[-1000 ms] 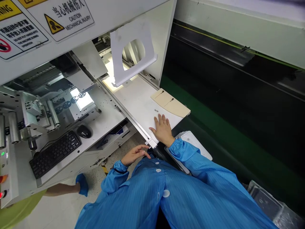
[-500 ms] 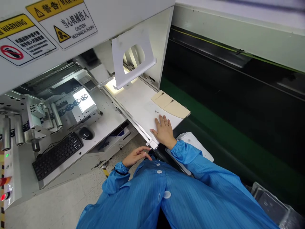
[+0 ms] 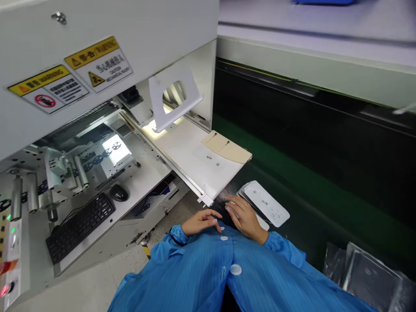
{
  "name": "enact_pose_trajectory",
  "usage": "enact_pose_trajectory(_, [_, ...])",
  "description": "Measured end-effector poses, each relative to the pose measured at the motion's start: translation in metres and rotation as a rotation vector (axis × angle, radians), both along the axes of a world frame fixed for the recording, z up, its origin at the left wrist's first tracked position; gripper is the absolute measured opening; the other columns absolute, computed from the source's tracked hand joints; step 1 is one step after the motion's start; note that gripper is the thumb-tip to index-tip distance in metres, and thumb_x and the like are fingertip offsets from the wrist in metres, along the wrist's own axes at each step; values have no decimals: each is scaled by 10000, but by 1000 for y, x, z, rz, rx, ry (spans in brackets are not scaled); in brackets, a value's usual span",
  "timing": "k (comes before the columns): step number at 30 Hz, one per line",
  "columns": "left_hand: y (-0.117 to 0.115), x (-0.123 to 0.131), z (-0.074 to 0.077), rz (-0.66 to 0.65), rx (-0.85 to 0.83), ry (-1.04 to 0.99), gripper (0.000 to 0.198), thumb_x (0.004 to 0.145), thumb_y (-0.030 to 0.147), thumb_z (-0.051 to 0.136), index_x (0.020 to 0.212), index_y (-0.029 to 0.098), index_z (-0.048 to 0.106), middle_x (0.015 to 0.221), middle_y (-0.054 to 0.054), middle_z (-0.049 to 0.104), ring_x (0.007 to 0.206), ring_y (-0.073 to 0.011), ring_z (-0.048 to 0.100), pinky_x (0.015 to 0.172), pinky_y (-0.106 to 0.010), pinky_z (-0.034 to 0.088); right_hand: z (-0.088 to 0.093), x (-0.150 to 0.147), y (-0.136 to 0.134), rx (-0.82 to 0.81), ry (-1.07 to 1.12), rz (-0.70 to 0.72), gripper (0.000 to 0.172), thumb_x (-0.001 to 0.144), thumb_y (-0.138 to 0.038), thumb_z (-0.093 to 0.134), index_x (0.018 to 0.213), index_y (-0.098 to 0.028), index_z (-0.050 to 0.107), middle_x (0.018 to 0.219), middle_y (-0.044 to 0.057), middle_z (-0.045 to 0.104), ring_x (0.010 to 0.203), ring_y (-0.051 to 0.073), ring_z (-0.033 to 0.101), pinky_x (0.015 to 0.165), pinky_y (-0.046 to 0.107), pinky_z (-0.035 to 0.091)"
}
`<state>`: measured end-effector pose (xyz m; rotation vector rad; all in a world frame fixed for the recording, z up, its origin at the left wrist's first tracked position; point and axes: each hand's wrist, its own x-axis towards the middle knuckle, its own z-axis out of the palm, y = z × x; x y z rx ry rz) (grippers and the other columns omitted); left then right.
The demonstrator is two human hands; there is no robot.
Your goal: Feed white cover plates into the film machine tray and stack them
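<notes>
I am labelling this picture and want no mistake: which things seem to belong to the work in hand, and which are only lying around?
Likely part of the work:
white panels beside the right hand
white platform
beige plate on that platform

Probably just lying about:
black keyboard
black mouse
plastic-wrapped items at lower right

Right hand (image 3: 245,219) is off the white board (image 3: 182,149), now lower centre of frame, fingers bent, just left of the white plates (image 3: 268,206). Second small mark (image 3: 217,164) uncovered mid-frame where its fingertips lay. Left hand (image 3: 202,222) sits farther right, near right hand. View tips up: metal latch (image 3: 59,17) shows upper left, blue edge (image 3: 325,1) upper right. Leg gone from lower left.
</notes>
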<state>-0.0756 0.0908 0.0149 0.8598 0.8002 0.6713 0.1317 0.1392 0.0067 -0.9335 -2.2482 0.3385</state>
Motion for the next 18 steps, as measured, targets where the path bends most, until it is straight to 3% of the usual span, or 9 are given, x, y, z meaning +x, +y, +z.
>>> enact_pose_trajectory(6, [18, 40, 6, -126, 27, 110, 457, 722, 527, 648, 925, 120, 600, 642, -24, 662, 650, -117, 599, 729, -265, 429, -8, 36, -34, -171, -10, -153, 226, 914, -231, 420, 948, -170, 635, 904, 80, 698, 863, 171, 639, 767, 325, 535])
enact_pose_trajectory(12, [21, 81, 8, -440, 81, 308, 478, 689, 593, 632, 920, 175, 613, 655, -17, 646, 677, -157, 582, 722, -289, 429, 0, 60, -93, -426, -187, -475, 231, 889, -214, 443, 914, -162, 666, 861, 64, 713, 812, 152, 646, 733, 272, 482])
enact_pose_trajectory(15, [22, 99, 2, -585, 114, 468, 457, 663, 637, 611, 904, 249, 634, 725, -13, 651, 719, -201, 606, 698, -317, 454, 0, 70, -118, -483, -264, -533, 210, 862, -226, 483, 918, -156, 673, 864, 57, 723, 790, 158, 647, 653, 243, 458])
enact_pose_trajectory(18, [20, 125, 8, -762, 180, 562, 453, 634, 675, 595, 941, 345, 644, 745, 6, 666, 774, -237, 635, 716, -341, 483, -8, 88, -149, -522, -230, -700, 162, 844, -277, 530, 898, -228, 674, 865, -17, 731, 768, 122, 646, 597, 198, 427])
